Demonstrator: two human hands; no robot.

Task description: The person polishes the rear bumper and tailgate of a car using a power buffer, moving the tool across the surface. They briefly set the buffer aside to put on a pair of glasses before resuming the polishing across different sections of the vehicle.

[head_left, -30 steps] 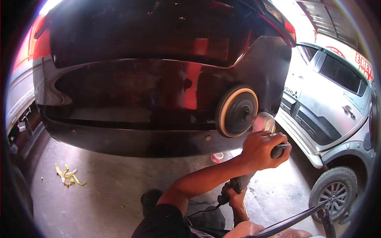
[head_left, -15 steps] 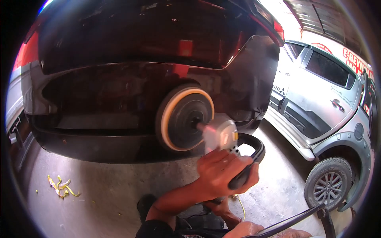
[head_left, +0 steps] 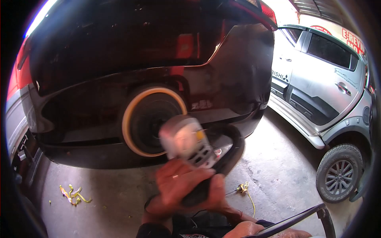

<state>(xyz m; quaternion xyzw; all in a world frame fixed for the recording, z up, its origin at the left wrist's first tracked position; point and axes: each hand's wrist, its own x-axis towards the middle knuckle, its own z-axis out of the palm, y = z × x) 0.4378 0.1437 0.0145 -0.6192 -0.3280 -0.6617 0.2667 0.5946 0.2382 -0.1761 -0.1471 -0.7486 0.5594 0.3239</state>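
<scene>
Motion blurs the polishing machine point(head_left: 186, 141), which has a pale body and a black looped handle. Its round pad point(head_left: 154, 121), dark with an orange rim, lies against the lower rear of a dark, glossy car point(head_left: 107, 95). My left hand point(head_left: 176, 180) is closed around the machine just behind its pale head. Lower and to the right, my right hand point(head_left: 218, 196) is wrapped round the black rear part, with its fingers partly hidden.
A silver pickup point(head_left: 317, 79) stands at the right. Yellow-green strips point(head_left: 74, 195) lie on the concrete floor point(head_left: 111, 186) at the left. Near my right arm is a yellow cord with a plug point(head_left: 243, 187). A black bar point(head_left: 293, 220) crosses the lower right.
The polisher and my left hand have moved left, taking the pad across the car's rear. More of my right hand shows. The view has shifted, and the yellow plug has come into sight.
</scene>
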